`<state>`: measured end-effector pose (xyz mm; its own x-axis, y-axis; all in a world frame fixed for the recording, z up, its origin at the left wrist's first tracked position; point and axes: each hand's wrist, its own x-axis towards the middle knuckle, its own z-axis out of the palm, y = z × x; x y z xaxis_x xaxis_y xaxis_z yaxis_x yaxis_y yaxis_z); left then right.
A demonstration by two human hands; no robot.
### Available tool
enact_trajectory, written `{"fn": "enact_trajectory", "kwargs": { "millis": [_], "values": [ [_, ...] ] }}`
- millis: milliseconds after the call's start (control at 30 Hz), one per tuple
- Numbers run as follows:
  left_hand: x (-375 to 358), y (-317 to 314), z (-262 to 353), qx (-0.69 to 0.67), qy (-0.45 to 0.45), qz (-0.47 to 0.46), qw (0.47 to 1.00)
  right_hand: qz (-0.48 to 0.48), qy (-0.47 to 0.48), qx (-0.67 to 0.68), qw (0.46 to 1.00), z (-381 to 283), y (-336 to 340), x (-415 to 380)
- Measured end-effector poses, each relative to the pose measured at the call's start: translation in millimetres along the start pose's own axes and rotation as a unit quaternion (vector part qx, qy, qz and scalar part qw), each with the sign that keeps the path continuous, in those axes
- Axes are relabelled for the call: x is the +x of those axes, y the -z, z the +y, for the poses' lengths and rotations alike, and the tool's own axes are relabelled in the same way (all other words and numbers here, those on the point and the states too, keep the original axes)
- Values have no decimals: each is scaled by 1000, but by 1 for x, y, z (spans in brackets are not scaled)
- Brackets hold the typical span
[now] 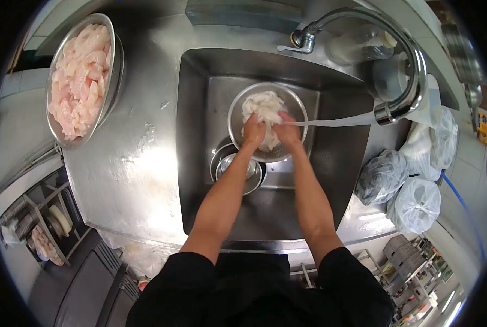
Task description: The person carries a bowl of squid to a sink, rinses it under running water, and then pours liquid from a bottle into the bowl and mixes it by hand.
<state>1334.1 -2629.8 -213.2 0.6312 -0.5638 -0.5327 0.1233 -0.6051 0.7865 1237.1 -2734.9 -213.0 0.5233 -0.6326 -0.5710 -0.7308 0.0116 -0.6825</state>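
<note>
Pale meat (263,105) lies in a round metal bowl (236,115) inside the sink (331,185), with both hands in it. The left hand (253,131) is on the near left side of the pile and the right hand (287,130) on the right, close together but with some of the meat between them. Their fingers are partly hidden in the pieces, so I cannot tell whether they pinch or just press on them.

A faucet (414,90) arches in from the right, and its stream of water (336,121) runs sideways across the view to the right hand. Two smaller metal vessels (217,164), one inside the other, sit at the near left of the bowl, partly covered by the left forearm (225,196).

On the desk (140,185) left of the sink, a large metal basin (112,54) is heaped with pinkish meat pieces (80,82). Right of the sink are knotted plastic bags (416,204), with a clear container (363,44) behind the faucet's base.
</note>
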Motion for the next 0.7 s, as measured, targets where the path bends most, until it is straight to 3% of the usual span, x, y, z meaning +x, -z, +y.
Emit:
{"fn": "enact_trajectory", "kwargs": {
  "millis": [33, 100, 133, 167, 200, 233, 267, 300, 333, 367, 400, 433, 467, 500, 533, 600, 633, 700],
  "values": [
    [-7, 9, 0, -1, 4, 1, 1000, -3, -2, -1, 1000, -20, 21, -20],
    [-17, 16, -3, 156, -110, -30, 981, -193, -40, 168, 966, -40, 53, -42],
    [-20, 7, -3, 152, -108, -27, 982, -134, 0, 90, 987, -31, 55, -38],
    [-20, -4, 1, 153, -93, 118, 977, -136, 5, 87, 987, -34, 48, -33],
    [-18, -13, -5, 152, -77, 258, 951, -56, -82, 141, 985, -40, 32, -30],
    [-7, -17, -15, 153, -79, 257, 951, 25, -169, 194, 966, -39, 16, -27],
    [11, -20, -24, 72, -15, 138, 988, 5, -109, 191, 976, 9, -18, 4],
    [18, -17, -15, -12, 49, 18, 999, 6, -107, 191, 976, 11, -18, 5],
    [20, -12, -6, -105, 71, -46, 991, -16, -43, 152, 987, 7, -17, 16],
    [23, -5, -2, -105, 68, -40, 991, -41, 18, 113, 993, 6, -18, 25],
    [2, 22, 35, 41, 41, -78, 995, 30, 36, 48, 998, 2, -5, 6],
    [-7, 41, 58, 185, 8, -115, 976, 29, 32, 50, 998, -14, 20, -2],
    [-3, 48, 60, 241, 20, -148, 959, -91, -21, 61, 994, -37, 51, -6],
    [-1, 48, 65, 238, 22, -150, 959, -210, -77, 69, 972, -46, 68, -10],
    [4, 50, 72, 232, 8, -88, 969, -211, -77, 66, 972, -44, 69, 2],
    [27, 35, 65, 182, 28, 50, 982, -122, 45, 62, 990, -44, 65, 39],
    [50, 15, 38, 182, 26, 52, 982, -121, 48, 62, 990, -40, 47, 45],
    [86, -16, -5, 49, 47, 80, 994, 28, 100, -62, 993, -43, -2, 51]
  ]
}}
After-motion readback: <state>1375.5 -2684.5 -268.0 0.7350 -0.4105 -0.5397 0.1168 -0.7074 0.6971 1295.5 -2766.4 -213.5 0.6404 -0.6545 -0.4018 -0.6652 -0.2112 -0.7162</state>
